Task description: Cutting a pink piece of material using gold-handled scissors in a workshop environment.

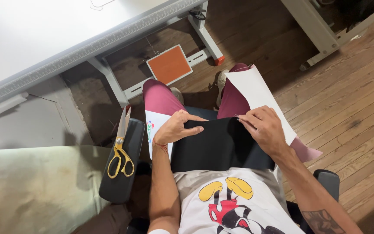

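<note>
A black fabric piece [221, 145] lies across my lap, limp and light by my guess, best held at its top edge. My left hand [176, 128] pinches that edge; my right hand [262, 128] pinches its far corner over white paper [258, 93]. Gold-handled scissors [120, 149] rest on the chair armrest [122, 182].

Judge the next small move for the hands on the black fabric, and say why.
Probably a short slide of the right hand along the top edge of the black fabric. Both hands pinch that edge, the left hand at its left end, and white paper lies beneath on the lap.
</note>
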